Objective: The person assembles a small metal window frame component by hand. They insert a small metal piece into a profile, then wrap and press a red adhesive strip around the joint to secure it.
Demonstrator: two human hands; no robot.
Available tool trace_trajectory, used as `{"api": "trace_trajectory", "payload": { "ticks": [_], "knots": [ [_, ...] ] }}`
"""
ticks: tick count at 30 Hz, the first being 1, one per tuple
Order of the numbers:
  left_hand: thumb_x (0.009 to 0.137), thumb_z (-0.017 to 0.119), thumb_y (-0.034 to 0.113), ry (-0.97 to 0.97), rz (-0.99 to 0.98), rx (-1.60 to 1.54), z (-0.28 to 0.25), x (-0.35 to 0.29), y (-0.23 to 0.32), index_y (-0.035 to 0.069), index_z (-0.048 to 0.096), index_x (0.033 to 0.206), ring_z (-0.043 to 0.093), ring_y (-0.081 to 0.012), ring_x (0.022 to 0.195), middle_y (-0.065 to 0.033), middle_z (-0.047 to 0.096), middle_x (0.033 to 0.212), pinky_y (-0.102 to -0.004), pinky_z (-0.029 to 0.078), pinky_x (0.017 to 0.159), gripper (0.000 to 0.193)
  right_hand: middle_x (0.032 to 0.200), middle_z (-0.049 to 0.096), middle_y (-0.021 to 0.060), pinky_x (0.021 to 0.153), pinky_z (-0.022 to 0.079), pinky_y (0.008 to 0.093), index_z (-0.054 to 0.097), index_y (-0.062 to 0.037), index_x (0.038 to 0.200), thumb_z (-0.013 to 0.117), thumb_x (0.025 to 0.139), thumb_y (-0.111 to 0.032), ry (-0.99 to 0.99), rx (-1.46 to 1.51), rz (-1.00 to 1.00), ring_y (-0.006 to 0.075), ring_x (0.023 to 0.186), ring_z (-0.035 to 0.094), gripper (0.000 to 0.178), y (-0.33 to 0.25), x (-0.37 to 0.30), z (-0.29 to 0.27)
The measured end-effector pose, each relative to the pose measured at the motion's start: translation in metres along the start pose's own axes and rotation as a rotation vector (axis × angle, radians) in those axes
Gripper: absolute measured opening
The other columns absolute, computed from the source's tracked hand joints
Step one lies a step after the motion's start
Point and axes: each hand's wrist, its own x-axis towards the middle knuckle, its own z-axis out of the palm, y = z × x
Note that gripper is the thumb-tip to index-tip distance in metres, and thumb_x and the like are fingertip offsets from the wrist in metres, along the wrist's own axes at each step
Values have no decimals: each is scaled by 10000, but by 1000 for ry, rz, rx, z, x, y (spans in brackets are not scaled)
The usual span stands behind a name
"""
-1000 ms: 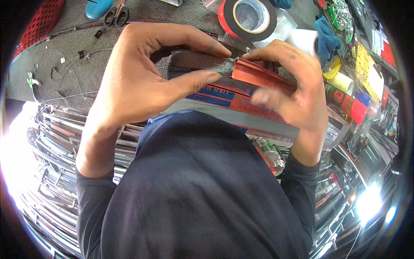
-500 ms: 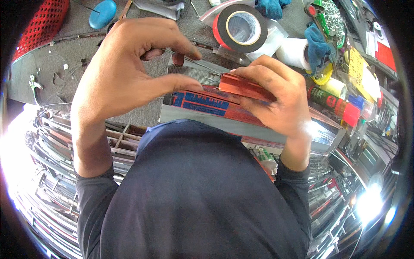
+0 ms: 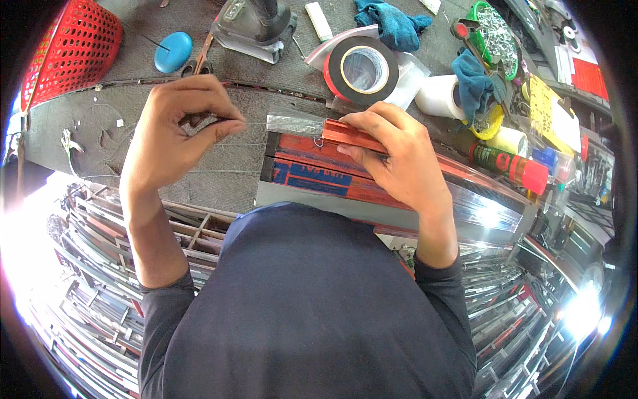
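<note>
My right hand grips the end of a narrow orange-red profile bar between thumb and fingers. A strip of fine grey mesh lies at the bar's end, where a small loop of thin cord hangs. To the left, my left hand has thumb and fingertips pinched together. A thin cord runs from those fingertips toward the mesh and bar end. Below the hands lie long red profiles with a blue printed label.
A red perforated basket, blue disc and scissors are at the far left. A black-and-red tape roll, blue cloth, white roll, spray can and green basket of small metal pieces stand beyond my right hand.
My left hand has drawn away from the bar end to the left, its thumb and fingers closing to a pinch. The right hand and bar have shifted slightly left.
</note>
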Motion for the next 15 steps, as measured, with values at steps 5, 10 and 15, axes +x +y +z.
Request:
{"api": "trace_trajectory", "payload": {
  "ticks": [5, 10, 15],
  "knots": [
    [958, 922, 10, 260, -127, 128, -17, -23, -34, -21, 859, 1024, 618, -99, 791, -22, 748, 913, -286, 473, 724, 96, 1220, 822, 185, 965, 634, 495, 813, -24, 1304, 926, 976, -192, 39, 30, 56, 412, 1110, 799, 385, 9, 9, 8],
    [1008, 908, 48, 587, -209, 196, -39, -47, -81, 11, 900, 1069, 620, -86, 787, -19, 777, 917, -281, 481, 728, 72, 1254, 836, 189, 998, 631, 497, 807, -50, 1344, 903, 1022, -234, 141, -30, 11, 424, 1133, 803, 383, 12, 14, -4],
    [1028, 904, 115, 762, -185, 438, -59, -69, -123, 32, 916, 1103, 777, -171, 935, -87, 874, 1060, -322, 583, 875, 113, 1247, 841, 191, 1004, 633, 484, 804, -35, 1343, 897, 1028, -201, 107, 15, 66, 398, 1142, 818, 368, 10, 20, 0]
  ]
}}
